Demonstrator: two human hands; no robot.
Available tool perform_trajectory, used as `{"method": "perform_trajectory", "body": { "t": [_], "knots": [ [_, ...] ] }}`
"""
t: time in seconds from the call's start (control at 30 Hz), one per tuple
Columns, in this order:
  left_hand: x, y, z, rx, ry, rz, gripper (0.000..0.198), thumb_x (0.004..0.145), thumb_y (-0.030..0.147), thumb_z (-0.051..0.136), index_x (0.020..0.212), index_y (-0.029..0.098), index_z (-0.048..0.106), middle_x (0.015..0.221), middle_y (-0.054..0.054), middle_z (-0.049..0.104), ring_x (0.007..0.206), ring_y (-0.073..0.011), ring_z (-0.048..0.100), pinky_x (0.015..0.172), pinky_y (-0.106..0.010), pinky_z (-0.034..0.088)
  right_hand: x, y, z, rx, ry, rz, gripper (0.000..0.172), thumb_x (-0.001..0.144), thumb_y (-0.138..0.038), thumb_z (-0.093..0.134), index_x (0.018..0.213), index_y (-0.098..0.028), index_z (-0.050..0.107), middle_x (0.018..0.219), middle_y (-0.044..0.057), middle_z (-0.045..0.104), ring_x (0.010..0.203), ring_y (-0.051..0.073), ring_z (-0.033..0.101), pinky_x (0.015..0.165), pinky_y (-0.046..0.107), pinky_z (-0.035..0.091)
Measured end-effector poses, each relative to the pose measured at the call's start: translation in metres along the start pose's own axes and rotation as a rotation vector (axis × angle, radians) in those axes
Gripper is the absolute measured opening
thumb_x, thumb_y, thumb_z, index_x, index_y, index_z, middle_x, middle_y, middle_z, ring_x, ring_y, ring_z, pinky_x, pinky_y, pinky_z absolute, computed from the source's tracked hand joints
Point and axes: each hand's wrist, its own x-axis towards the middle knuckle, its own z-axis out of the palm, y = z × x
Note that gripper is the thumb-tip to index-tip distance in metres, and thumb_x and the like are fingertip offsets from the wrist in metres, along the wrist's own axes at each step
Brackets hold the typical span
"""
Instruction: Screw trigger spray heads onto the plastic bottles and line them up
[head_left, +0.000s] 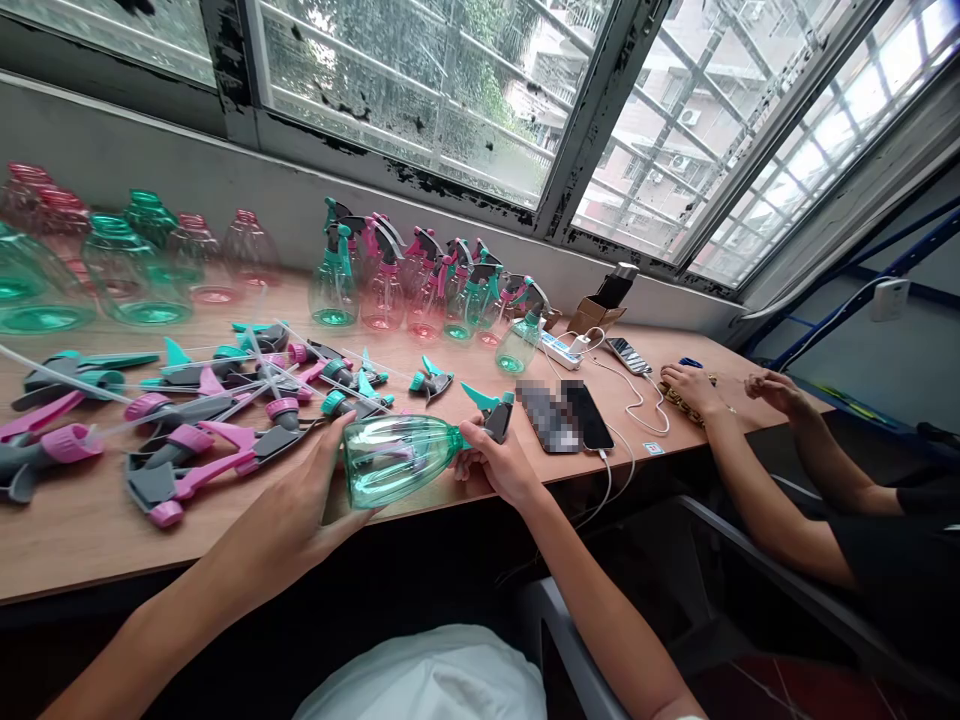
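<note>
You hold a green bottle (397, 470) on its side at the near edge of the table (112, 545). Your left hand (289, 500) grasps its base, some fingers hidden behind it. Your right hand (499, 460) grasps the neck end, below a teal-and-grey spray head (500, 418); your fingers cover the joint, so you cannot tell how far the head is seated. Pale streaks show through the bottle's wall, and whether they lie inside or are reflections is unclear.

At your far left, the green and pink bottles (131, 285) with open necks overlap, and the outermost ones are cut off by the picture's edge. By the wall, a row of bottles fitted with spray heads (424, 300) stands so close that the rear ones are partly hidden; tubes inside are faint. Loose spray heads (281, 410) lie tangled before you, some covering others.

A cardboard box (596, 318) holds something dark, hard to identify. Blurred blocks mask an area beside a phone (587, 415). At right, a co-worker's hand (694, 388) partly covers a yellow-and-dark patterned object.
</note>
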Motion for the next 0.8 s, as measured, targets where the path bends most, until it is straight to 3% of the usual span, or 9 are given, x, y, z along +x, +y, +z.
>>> {"method": "perform_trajectory", "body": {
  "t": [0.27, 0.57, 0.8],
  "knots": [
    [0.001, -0.005, 0.003, 0.003, 0.014, 0.008, 0.092, 0.098, 0.059, 0.058, 0.171, 0.03, 0.009, 0.17, -0.015, 0.042, 0.147, -0.0384, 0.058, 0.118, -0.052, 0.054, 0.0, -0.001, 0.001, 0.006, 0.019, 0.005, 0.055, 0.075, -0.064, 0.09, 0.085, -0.021, 0.057, 0.058, -0.002, 0.07, 0.045, 0.014, 0.065, 0.045, 0.021, 0.052],
    [0.002, 0.008, -0.006, -0.04, -0.058, -0.083, 0.086, 0.101, 0.057, 0.054, 0.17, 0.028, 0.01, 0.168, -0.011, 0.046, 0.145, -0.0316, 0.059, 0.12, -0.047, 0.05, 0.001, 0.0, -0.002, -0.001, 0.002, 0.007, 0.054, 0.077, -0.064, 0.089, 0.087, -0.021, 0.056, 0.059, -0.001, 0.07, 0.046, 0.015, 0.066, 0.045, 0.022, 0.053],
    [0.003, 0.002, 0.0, -0.015, -0.013, -0.06, 0.091, 0.097, 0.061, 0.056, 0.17, 0.028, 0.013, 0.167, -0.011, 0.048, 0.142, -0.0312, 0.062, 0.118, -0.043, 0.052, 0.002, 0.001, -0.002, 0.0, -0.002, 0.005, 0.054, 0.079, -0.063, 0.088, 0.088, -0.021, 0.055, 0.06, 0.0, 0.071, 0.045, 0.014, 0.065, 0.045, 0.021, 0.052]
  ]
}}
